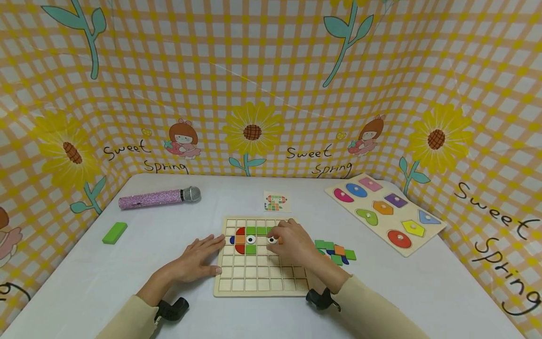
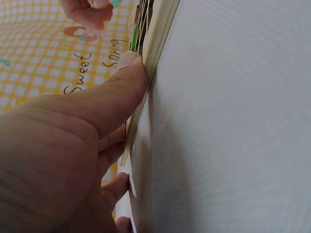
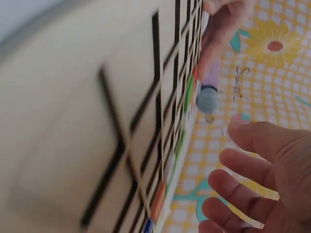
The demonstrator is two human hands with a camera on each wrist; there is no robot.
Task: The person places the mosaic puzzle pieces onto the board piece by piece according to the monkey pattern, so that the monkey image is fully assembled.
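Note:
A wooden grid board (image 1: 262, 285) lies at the middle of the white table, coloured tiles set in its upper cells. Among them are a round eye tile (image 1: 251, 239), a green tile (image 1: 251, 249), a red rounded tile (image 1: 240, 249) and a blue tile (image 1: 232, 240). My left hand (image 1: 192, 261) rests by the board's left edge, fingers spread, its thumb (image 2: 124, 87) touching the edge. Over the board's upper right, my right hand (image 1: 294, 242) hovers with bent fingers (image 3: 248, 167) apart from the thumb; I see nothing between them. It partly covers the second eye tile (image 1: 272, 240).
Loose tiles (image 1: 336, 259) lie right of the board. Behind it is a small pattern card (image 1: 277, 201). A shape puzzle board (image 1: 405, 249) lies at the right. On the left are a glittery microphone (image 1: 156, 198) and a green block (image 1: 115, 233). A checked cloth (image 1: 271, 61) encloses the table.

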